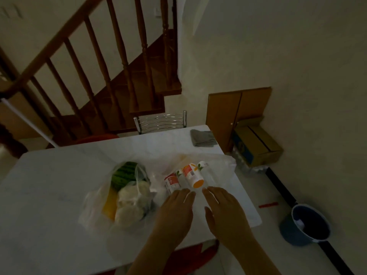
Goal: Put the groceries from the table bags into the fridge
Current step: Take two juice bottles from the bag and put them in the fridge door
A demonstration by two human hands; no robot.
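Observation:
On the white table lie two clear plastic bags. The left bag holds a piece of watermelon, a yellow item and pale round items. The right bag holds two small bottles lying down, one with a red label and one with an orange cap. My left hand and my right hand stretch forward with straight fingers just short of the bottles, over the right bag. Neither holds anything.
A grey cloth lies at the table's far right corner. A metal chair stands behind the table, a wooden staircase beyond it. Right of the table are a cardboard box, a blue bucket and a wooden cabinet.

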